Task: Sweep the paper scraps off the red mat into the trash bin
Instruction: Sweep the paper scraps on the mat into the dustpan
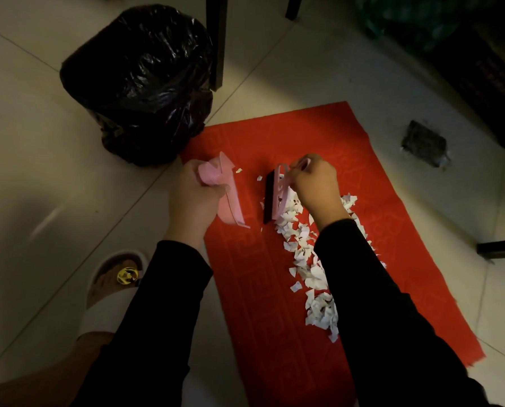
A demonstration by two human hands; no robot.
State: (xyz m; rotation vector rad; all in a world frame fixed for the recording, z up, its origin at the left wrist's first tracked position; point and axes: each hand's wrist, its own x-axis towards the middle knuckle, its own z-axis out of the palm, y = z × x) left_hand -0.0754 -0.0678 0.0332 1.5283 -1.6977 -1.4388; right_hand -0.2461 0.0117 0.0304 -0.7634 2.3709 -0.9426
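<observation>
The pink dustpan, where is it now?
In the head view, the pink dustpan is in the left hand, over the red mat's left edge, just below the trash bin.

Pale tiled floor, dim light. Red mat lies flat on it, running from centre toward lower right. Trash bin, lined with a black bag, stands on the tiles just beside the mat's far left corner. Small dark object right of the mat, possibly a scrubbing pad. White slipper on the tiles, lower left. Dark furniture legs stand behind.
</observation>
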